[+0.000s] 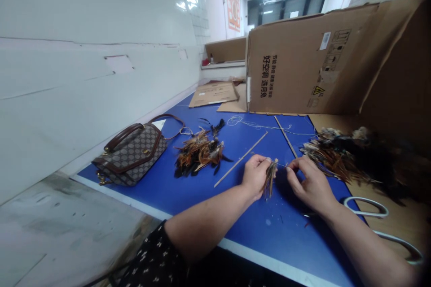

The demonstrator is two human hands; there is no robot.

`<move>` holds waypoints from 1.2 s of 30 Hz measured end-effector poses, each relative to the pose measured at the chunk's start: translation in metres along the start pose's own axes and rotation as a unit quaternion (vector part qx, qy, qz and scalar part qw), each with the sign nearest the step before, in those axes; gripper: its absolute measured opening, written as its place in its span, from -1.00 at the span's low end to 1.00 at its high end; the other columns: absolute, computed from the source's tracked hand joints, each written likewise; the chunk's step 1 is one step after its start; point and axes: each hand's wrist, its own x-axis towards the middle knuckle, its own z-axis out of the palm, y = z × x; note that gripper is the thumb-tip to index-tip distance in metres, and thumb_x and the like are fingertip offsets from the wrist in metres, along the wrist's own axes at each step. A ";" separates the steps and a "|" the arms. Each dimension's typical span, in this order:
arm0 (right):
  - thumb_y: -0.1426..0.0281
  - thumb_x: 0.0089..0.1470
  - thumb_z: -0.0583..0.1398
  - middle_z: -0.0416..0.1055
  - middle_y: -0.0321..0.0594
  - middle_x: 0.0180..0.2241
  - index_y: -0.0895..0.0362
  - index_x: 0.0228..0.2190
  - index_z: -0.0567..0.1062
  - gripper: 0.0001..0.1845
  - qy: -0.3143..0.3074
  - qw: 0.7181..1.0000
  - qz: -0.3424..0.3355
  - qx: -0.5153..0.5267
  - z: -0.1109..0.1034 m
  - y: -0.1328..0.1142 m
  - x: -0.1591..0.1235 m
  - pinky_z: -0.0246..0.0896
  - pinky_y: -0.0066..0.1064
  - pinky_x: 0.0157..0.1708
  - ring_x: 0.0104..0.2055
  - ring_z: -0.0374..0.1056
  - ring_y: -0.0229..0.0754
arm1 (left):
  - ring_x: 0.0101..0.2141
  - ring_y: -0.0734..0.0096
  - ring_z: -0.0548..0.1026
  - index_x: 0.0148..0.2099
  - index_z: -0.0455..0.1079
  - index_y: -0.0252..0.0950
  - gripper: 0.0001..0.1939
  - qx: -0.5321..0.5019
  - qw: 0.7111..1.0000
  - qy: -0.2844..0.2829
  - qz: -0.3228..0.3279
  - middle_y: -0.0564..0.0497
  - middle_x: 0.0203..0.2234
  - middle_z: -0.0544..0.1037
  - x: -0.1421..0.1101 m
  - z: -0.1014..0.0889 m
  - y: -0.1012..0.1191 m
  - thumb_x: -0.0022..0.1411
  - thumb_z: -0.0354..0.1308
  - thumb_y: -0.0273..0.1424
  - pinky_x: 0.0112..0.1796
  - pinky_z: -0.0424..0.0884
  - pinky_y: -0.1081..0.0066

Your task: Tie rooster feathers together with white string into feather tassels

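Note:
Over the blue tabletop, my left hand (256, 174) is closed on a small bundle of brown feathers (270, 177), its bound ends pointing up and the tips hanging down. A thin pale thread (279, 164) runs taut from the top of this bundle to my right hand (310, 184), whose thumb and forefinger pinch it. To the left of my hands lies a loose pile of brown and black feathers (199, 152). A larger heap of feathers (350, 152) is at the right, on cardboard. White-handled scissors (367, 208) lie partly behind my right forearm.
A patterned handbag (133, 152) stands at the left by the wall. Thin sticks (240, 159) and loose curled string (237, 120) lie on the blue table (215, 206). A large cardboard box (296, 63) closes off the far right, with flat cardboard (213, 94) beside it.

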 end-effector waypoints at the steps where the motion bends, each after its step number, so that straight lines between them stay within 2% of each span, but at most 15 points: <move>1: 0.33 0.27 0.18 0.40 -0.16 -0.33 0.02 -0.30 0.37 -0.92 -0.004 1.000 0.006 0.001 0.000 0.000 0.000 0.32 -0.16 -0.22 -0.28 0.37 -0.02 | -0.52 0.50 0.46 -0.31 0.35 -0.31 -0.65 -0.006 1.000 0.009 0.011 0.05 -0.53 0.51 0.000 0.000 0.000 0.07 0.40 -0.21 -0.44 0.34 0.49; 4: 0.33 0.25 0.18 0.41 -0.19 -0.36 0.03 -0.34 0.38 -0.90 -0.012 0.999 0.040 0.017 0.002 0.002 -0.001 0.30 -0.21 -0.30 -0.34 0.37 -0.07 | -0.47 0.51 0.45 -0.35 0.38 -0.33 -0.70 -0.051 0.999 0.007 0.008 0.06 -0.52 0.50 0.001 -0.001 0.001 0.00 0.42 -0.32 -0.37 0.36 0.47; 8: 0.33 0.23 0.18 0.42 -0.25 -0.43 0.04 -0.39 0.39 -0.87 -0.012 0.995 0.095 0.037 0.008 0.003 -0.003 0.22 -0.30 -0.47 -0.45 0.34 -0.14 | -0.46 0.48 0.47 -0.36 0.32 -0.31 -0.65 -0.121 0.991 -0.041 -0.046 0.05 -0.48 0.50 0.001 -0.001 0.006 -0.05 0.46 -0.36 -0.35 0.38 0.44; 13: 0.34 0.19 0.17 0.40 -0.29 -0.50 0.05 -0.43 0.39 -0.85 -0.020 0.991 0.117 0.058 0.011 0.005 -0.003 0.16 -0.35 -0.51 -0.48 0.31 -0.17 | -0.40 0.47 0.50 -0.36 0.29 -0.31 -0.62 -0.159 0.983 -0.079 -0.055 -0.02 -0.39 0.57 -0.001 -0.001 0.009 -0.07 0.48 -0.40 -0.29 0.42 0.43; 17: 0.35 0.20 0.16 0.39 -0.27 -0.50 0.05 -0.45 0.38 -0.83 -0.016 0.991 0.116 0.059 0.011 0.003 -0.001 0.16 -0.33 -0.47 -0.47 0.30 -0.16 | -0.44 0.51 0.47 -0.34 0.35 -0.34 -0.65 -0.121 0.987 -0.092 -0.051 -0.01 -0.41 0.56 -0.001 -0.002 0.007 0.00 0.47 -0.32 -0.32 0.40 0.44; 23: 0.37 0.19 0.17 0.35 -0.27 -0.49 0.04 -0.45 0.35 -0.83 0.013 0.993 0.111 0.040 0.006 0.003 0.000 0.16 -0.31 -0.45 -0.47 0.27 -0.14 | -0.55 0.59 0.37 -0.35 0.39 -0.35 -0.66 0.008 0.994 -0.105 -0.014 0.03 -0.53 0.51 0.004 -0.007 0.010 0.10 0.42 -0.22 -0.45 0.31 0.51; 25: 0.35 0.23 0.17 0.37 -0.25 -0.45 0.04 -0.41 0.37 -0.85 0.004 0.994 0.092 0.052 0.001 0.005 0.000 0.22 -0.29 -0.39 -0.42 0.31 -0.12 | -0.57 0.59 0.36 -0.34 0.40 -0.36 -0.65 0.053 0.990 -0.128 -0.004 0.01 -0.52 0.53 0.006 -0.009 0.014 0.11 0.41 -0.20 -0.50 0.28 0.51; 27: 0.33 0.28 0.16 0.43 -0.20 -0.35 0.04 -0.36 0.39 -0.86 -0.012 0.995 0.063 0.080 -0.004 0.005 0.001 0.30 -0.25 -0.24 -0.29 0.39 -0.07 | -0.58 0.57 0.38 -0.34 0.42 -0.38 -0.63 0.085 0.985 -0.151 0.001 -0.02 -0.52 0.54 0.008 -0.012 0.018 0.10 0.42 -0.18 -0.51 0.30 0.49; 29: 0.33 0.32 0.16 0.47 -0.12 -0.20 0.05 -0.32 0.41 -0.87 -0.028 0.993 0.033 0.111 -0.010 0.003 0.002 0.32 -0.18 -0.06 -0.08 0.43 -0.01 | -0.58 0.55 0.41 -0.33 0.43 -0.39 -0.63 0.100 0.982 -0.160 -0.009 -0.03 -0.53 0.54 0.009 -0.013 0.020 0.07 0.45 -0.19 -0.52 0.34 0.48; 31: 0.35 0.34 0.15 0.47 -0.06 -0.12 0.05 -0.31 0.41 -0.87 -0.045 0.990 0.009 0.137 -0.013 -0.003 0.004 0.30 -0.11 0.07 0.13 0.38 0.06 | -0.58 0.52 0.44 -0.30 0.44 -0.39 -0.61 0.107 0.980 -0.164 -0.028 -0.03 -0.53 0.55 0.008 -0.014 0.018 0.01 0.48 -0.22 -0.53 0.37 0.47; 33: 0.36 0.35 0.13 0.48 -0.04 -0.15 0.05 -0.30 0.42 -0.86 -0.067 0.986 -0.003 0.155 -0.014 -0.008 0.005 0.29 -0.08 0.12 0.26 0.29 0.10 | -0.57 0.48 0.48 -0.28 0.44 -0.39 -0.60 0.112 0.978 -0.171 -0.038 -0.04 -0.52 0.56 0.008 -0.013 0.014 -0.03 0.51 -0.25 -0.53 0.41 0.47; 36: 0.35 0.37 0.11 0.48 -0.06 -0.20 0.04 -0.30 0.42 -0.84 -0.095 0.979 0.002 0.178 -0.013 -0.012 0.004 0.29 -0.09 0.15 0.32 0.24 0.09 | -0.57 0.47 0.49 -0.29 0.45 -0.41 -0.60 0.130 0.973 -0.186 -0.036 -0.05 -0.52 0.57 0.006 -0.013 0.011 -0.03 0.51 -0.26 -0.53 0.44 0.46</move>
